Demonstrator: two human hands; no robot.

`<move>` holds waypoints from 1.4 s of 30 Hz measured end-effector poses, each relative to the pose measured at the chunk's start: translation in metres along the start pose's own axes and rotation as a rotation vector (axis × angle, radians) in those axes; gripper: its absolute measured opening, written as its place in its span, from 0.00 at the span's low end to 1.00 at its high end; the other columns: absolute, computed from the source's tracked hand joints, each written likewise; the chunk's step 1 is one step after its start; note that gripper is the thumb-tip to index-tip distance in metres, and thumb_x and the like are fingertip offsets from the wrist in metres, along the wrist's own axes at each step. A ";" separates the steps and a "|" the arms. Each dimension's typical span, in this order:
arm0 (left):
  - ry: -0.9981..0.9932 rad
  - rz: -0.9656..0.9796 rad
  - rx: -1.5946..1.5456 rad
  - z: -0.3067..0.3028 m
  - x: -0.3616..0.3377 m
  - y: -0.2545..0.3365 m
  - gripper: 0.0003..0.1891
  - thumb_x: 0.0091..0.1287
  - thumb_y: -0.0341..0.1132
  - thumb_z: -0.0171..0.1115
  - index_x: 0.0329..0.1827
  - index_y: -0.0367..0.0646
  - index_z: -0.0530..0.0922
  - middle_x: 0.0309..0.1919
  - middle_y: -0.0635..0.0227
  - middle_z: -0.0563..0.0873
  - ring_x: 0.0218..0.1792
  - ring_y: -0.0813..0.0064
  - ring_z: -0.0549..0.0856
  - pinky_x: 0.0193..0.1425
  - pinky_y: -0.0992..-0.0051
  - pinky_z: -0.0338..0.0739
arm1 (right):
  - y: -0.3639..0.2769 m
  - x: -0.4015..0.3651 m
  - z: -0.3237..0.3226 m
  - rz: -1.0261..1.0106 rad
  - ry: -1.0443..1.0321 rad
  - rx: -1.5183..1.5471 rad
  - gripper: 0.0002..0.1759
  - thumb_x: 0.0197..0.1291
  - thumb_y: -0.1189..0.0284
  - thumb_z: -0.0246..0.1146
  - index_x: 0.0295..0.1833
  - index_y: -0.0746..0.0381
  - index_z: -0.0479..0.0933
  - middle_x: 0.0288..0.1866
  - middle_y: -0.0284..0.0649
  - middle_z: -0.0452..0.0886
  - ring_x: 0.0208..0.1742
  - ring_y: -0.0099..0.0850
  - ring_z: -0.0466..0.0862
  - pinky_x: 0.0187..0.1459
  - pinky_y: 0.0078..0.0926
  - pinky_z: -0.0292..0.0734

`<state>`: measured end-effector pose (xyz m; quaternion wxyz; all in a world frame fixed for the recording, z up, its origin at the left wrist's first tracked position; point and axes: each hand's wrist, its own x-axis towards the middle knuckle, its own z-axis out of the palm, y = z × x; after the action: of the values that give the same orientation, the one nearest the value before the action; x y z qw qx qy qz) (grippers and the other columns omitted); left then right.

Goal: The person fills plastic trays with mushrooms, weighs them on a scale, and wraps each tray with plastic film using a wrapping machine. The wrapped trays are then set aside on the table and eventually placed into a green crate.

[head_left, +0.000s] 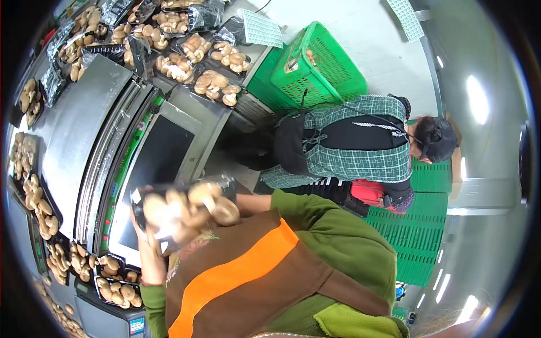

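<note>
A black tray of brown mushrooms [189,211] under shiny clear film is held in front of the apron, blurred by motion. My left hand [150,248] grips its left side from below. My right hand [243,201] is at the right side of the tray, mostly behind it, with its fingers hidden. Just beyond the tray is a steel machine [84,135] with a dark flat panel [160,149] set in a pale frame.
Wrapped mushroom trays [211,84] crowd the upper left; others [118,293] line the lower left. A green crate [321,65] stands at the top centre. A co-worker in a checked top [360,135] is to the right, near stacked green crates [417,225].
</note>
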<state>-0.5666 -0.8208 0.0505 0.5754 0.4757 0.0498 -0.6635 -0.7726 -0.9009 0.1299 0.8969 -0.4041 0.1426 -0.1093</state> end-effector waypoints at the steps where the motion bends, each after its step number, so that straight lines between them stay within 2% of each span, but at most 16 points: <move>1: -0.414 0.228 -0.143 0.029 -0.024 0.008 0.17 0.68 0.53 0.57 0.34 0.49 0.75 0.25 0.75 0.71 0.32 0.77 0.73 0.44 0.72 0.78 | -0.015 -0.002 0.010 0.063 -0.074 -0.049 0.16 0.63 0.62 0.58 0.48 0.62 0.77 0.40 0.32 0.80 0.42 0.25 0.79 0.44 0.27 0.75; 3: -1.155 0.410 -0.360 0.115 -0.065 0.034 0.18 0.60 0.41 0.67 0.43 0.44 0.68 0.36 0.73 0.69 0.37 0.77 0.68 0.50 0.80 0.66 | -0.046 0.001 0.022 0.238 -0.092 -0.221 0.17 0.62 0.62 0.60 0.49 0.63 0.77 0.41 0.32 0.81 0.43 0.24 0.79 0.44 0.27 0.75; 4: -0.748 0.510 -0.034 0.111 -0.098 0.023 0.28 0.58 0.46 0.71 0.53 0.40 0.70 0.41 0.70 0.73 0.36 0.76 0.70 0.48 0.78 0.69 | -0.071 -0.002 0.033 0.398 -0.028 -0.361 0.19 0.60 0.60 0.62 0.49 0.63 0.77 0.41 0.32 0.81 0.44 0.23 0.79 0.45 0.24 0.74; 5: -0.768 0.504 -0.028 0.108 -0.114 0.028 0.28 0.58 0.46 0.71 0.53 0.40 0.70 0.41 0.70 0.73 0.36 0.76 0.70 0.48 0.78 0.69 | -0.058 -0.006 0.012 0.323 0.065 -0.539 0.19 0.62 0.60 0.60 0.50 0.63 0.77 0.40 0.34 0.81 0.43 0.24 0.79 0.45 0.24 0.74; 6: -0.770 0.130 -0.224 0.104 -0.128 0.039 0.32 0.59 0.44 0.71 0.59 0.37 0.65 0.47 0.63 0.73 0.34 0.78 0.71 0.39 0.82 0.69 | -0.045 -0.012 -0.012 0.243 0.166 -0.720 0.19 0.64 0.59 0.58 0.50 0.63 0.77 0.40 0.36 0.82 0.43 0.25 0.80 0.44 0.24 0.74; 8: -0.703 -0.631 -0.575 0.110 -0.134 0.057 0.42 0.60 0.40 0.71 0.71 0.32 0.55 0.59 0.50 0.72 0.31 0.82 0.73 0.23 0.90 0.70 | -0.082 -0.027 -0.008 0.090 0.488 -0.219 0.22 0.68 0.57 0.55 0.53 0.65 0.76 0.52 0.39 0.79 0.49 0.30 0.80 0.50 0.28 0.74; 10: -0.679 -0.586 -0.432 0.103 -0.134 0.059 0.40 0.62 0.41 0.68 0.71 0.32 0.57 0.59 0.49 0.72 0.35 0.78 0.75 0.29 0.86 0.71 | -0.104 -0.040 -0.003 -0.098 0.360 0.021 0.24 0.65 0.60 0.59 0.59 0.66 0.74 0.60 0.40 0.76 0.54 0.32 0.80 0.54 0.30 0.73; 13: -0.601 -0.518 -0.313 0.094 -0.117 0.055 0.37 0.65 0.42 0.65 0.70 0.32 0.59 0.60 0.47 0.73 0.41 0.73 0.76 0.38 0.81 0.72 | -0.134 -0.044 0.023 -0.155 0.070 -0.715 0.26 0.59 0.64 0.67 0.61 0.66 0.75 0.54 0.42 0.81 0.54 0.32 0.81 0.57 0.29 0.72; 18: -0.450 -0.333 -0.203 0.098 -0.078 0.042 0.32 0.69 0.45 0.59 0.69 0.33 0.62 0.61 0.44 0.73 0.52 0.64 0.80 0.53 0.73 0.73 | -0.093 0.000 -0.045 -0.012 0.712 -0.122 0.20 0.70 0.58 0.55 0.45 0.65 0.80 0.40 0.32 0.83 0.44 0.22 0.81 0.46 0.21 0.75; 22: -0.306 -0.021 0.031 0.089 -0.076 0.060 0.28 0.72 0.46 0.54 0.66 0.34 0.66 0.57 0.49 0.78 0.53 0.66 0.81 0.58 0.71 0.74 | -0.132 0.048 -0.111 -0.566 0.887 0.239 0.29 0.69 0.50 0.52 0.58 0.65 0.71 0.53 0.42 0.79 0.50 0.31 0.81 0.50 0.29 0.78; 25: 0.047 0.452 0.303 0.068 -0.089 0.082 0.22 0.70 0.39 0.57 0.62 0.33 0.71 0.53 0.54 0.82 0.54 0.65 0.81 0.62 0.67 0.72 | -0.164 0.089 -0.108 -0.323 0.687 0.471 0.39 0.66 0.42 0.49 0.64 0.68 0.64 0.59 0.53 0.75 0.56 0.43 0.78 0.56 0.37 0.76; 31: 1.109 1.214 0.990 -0.008 -0.092 0.165 0.41 0.52 0.40 0.75 0.68 0.40 0.64 0.64 0.49 0.67 0.67 0.52 0.65 0.70 0.57 0.57 | -0.120 0.262 0.016 0.004 0.365 -0.367 0.18 0.69 0.61 0.56 0.54 0.64 0.75 0.42 0.40 0.84 0.40 0.26 0.84 0.38 0.22 0.79; 35: 1.429 1.048 1.164 -0.059 -0.072 0.226 0.58 0.41 0.55 0.79 0.74 0.43 0.56 0.69 0.42 0.59 0.71 0.45 0.57 0.73 0.51 0.51 | -0.066 0.425 0.092 -0.397 -0.027 -0.873 0.15 0.60 0.66 0.64 0.48 0.63 0.80 0.49 0.41 0.81 0.50 0.34 0.81 0.50 0.28 0.76; 38: 1.399 0.899 1.277 -0.094 -0.053 0.249 0.63 0.36 0.62 0.77 0.73 0.39 0.55 0.66 0.38 0.63 0.68 0.44 0.62 0.71 0.53 0.56 | -0.027 0.505 0.124 -0.830 -0.194 -1.489 0.31 0.52 0.43 0.62 0.54 0.54 0.80 0.58 0.45 0.77 0.60 0.44 0.75 0.62 0.45 0.66; 41: 1.270 0.794 1.280 -0.104 -0.042 0.257 0.58 0.38 0.62 0.76 0.70 0.37 0.61 0.62 0.42 0.70 0.64 0.47 0.68 0.68 0.57 0.62 | -0.014 0.527 0.124 -0.313 -0.599 -1.703 0.37 0.48 0.34 0.58 0.54 0.48 0.81 0.62 0.41 0.74 0.68 0.42 0.67 0.65 0.44 0.63; 42: 1.256 0.809 1.312 -0.099 -0.042 0.261 0.56 0.39 0.61 0.76 0.68 0.36 0.63 0.61 0.44 0.71 0.63 0.48 0.70 0.67 0.57 0.63 | -0.014 0.520 0.115 -0.426 -0.511 -1.649 0.32 0.50 0.38 0.60 0.51 0.51 0.82 0.59 0.43 0.76 0.62 0.45 0.71 0.63 0.41 0.65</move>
<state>-0.3029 -0.8171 0.1509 0.2506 0.9459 -0.1974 0.0589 -0.2481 -0.9918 0.1262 0.2856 -0.9514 -0.1068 -0.0429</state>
